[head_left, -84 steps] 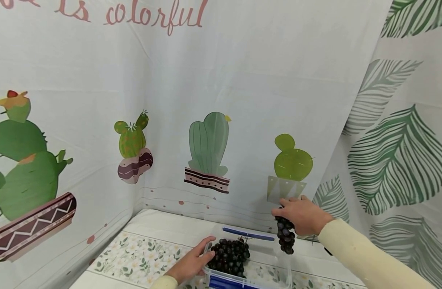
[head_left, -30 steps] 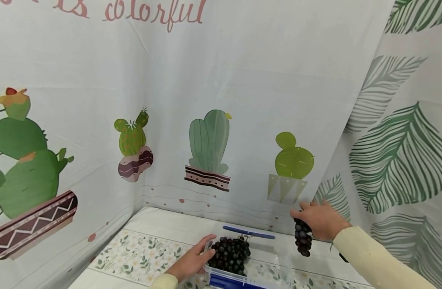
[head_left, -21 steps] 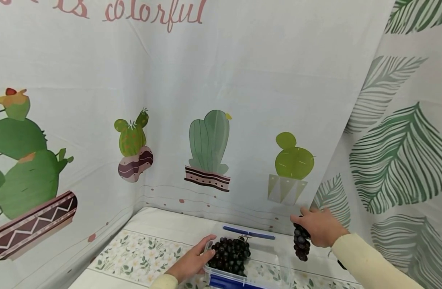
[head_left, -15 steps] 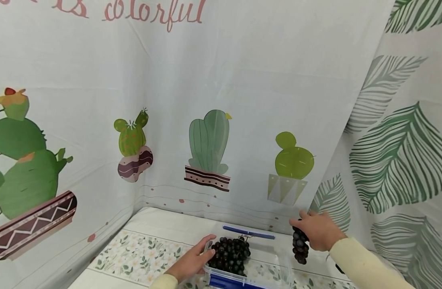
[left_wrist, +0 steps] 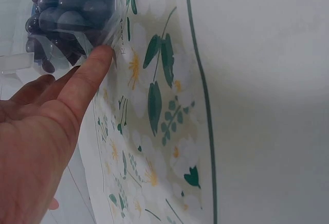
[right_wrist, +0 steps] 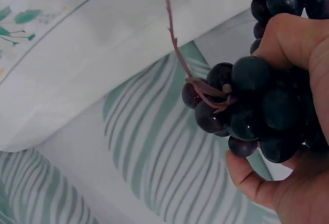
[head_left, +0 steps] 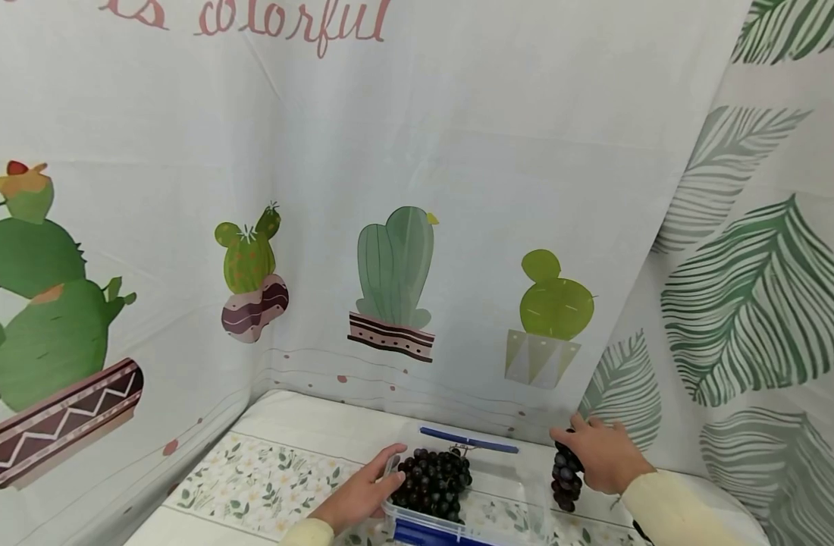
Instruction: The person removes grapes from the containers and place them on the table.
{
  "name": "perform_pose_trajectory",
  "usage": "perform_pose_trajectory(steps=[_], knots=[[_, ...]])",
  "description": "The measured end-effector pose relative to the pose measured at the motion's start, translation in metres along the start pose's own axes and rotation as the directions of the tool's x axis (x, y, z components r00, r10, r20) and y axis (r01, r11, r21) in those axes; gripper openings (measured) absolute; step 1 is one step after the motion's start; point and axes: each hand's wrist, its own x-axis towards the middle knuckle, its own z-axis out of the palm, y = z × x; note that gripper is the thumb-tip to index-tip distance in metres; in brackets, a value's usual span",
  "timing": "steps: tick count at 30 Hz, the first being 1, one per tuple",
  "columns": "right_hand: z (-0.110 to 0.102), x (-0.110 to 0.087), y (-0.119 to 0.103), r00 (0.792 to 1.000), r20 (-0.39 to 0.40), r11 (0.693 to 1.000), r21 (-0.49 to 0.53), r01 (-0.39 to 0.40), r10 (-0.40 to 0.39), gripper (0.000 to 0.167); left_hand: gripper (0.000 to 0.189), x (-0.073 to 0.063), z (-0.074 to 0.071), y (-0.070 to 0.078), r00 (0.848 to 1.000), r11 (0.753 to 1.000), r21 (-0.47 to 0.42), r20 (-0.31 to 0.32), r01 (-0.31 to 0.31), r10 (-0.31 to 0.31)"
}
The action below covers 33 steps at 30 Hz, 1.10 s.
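At the lower right in the head view, my right hand (head_left: 609,456) grips a bunch of dark grapes (head_left: 565,479), which hangs down beside the clear container (head_left: 536,523). In the right wrist view, fingers and thumb wrap round the grapes (right_wrist: 280,108), and a thin brown stem (right_wrist: 174,41) sticks out. My left hand (head_left: 362,493) rests against the container's left end. Its fingers look fairly straight in the left wrist view, one fingertip (left_wrist: 105,54) touching the clear wall. More dark grapes (head_left: 432,484) fill the left part of the container.
Blue clips (head_left: 468,440) line the container's far side, with another blue clip (head_left: 431,533) on the near side. A white tablecloth with a floral band (head_left: 267,481) covers the table. Printed curtains (head_left: 458,280) hang close behind and at the right.
My right hand has carried its bunch from above the container's right end out to the right, then lowered it towards the table. The left hand has stayed on the container.
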Motion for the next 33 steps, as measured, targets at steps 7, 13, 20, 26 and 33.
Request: perform_pose_trajectory(steps=[7,13,20,26,33], knots=[[0.006,-0.001,0.004,0.999,0.019,0.997,0.066,-0.027,0.026,0.065,0.064,0.002,-0.001,-0.001,1.0,1.0,-0.002,-0.005,0.016,-0.016],[0.01,-0.001,0.009,0.998,0.034,0.995,0.087,-0.047,0.044,0.065,0.063,0.001,0.0,-0.001,1.0,1.0,0.003,-0.005,0.007,-0.007],[0.019,-0.001,0.012,0.997,0.043,0.992,0.103,-0.067,0.063,0.066,0.063,0.001,0.001,0.0,1.0,1.0,0.004,0.0,0.001,-0.001],[0.021,-0.002,0.015,0.998,0.016,0.995,0.078,-0.07,0.069,0.065,0.063,0.001,0.001,0.0,1.0,1.0,0.0,-0.007,-0.003,0.003],[0.027,-0.005,0.018,0.998,0.005,0.998,0.034,-0.059,0.059,0.066,0.063,0.002,-0.001,0.0,1.0,1.0,-0.007,-0.001,-0.004,0.004]])
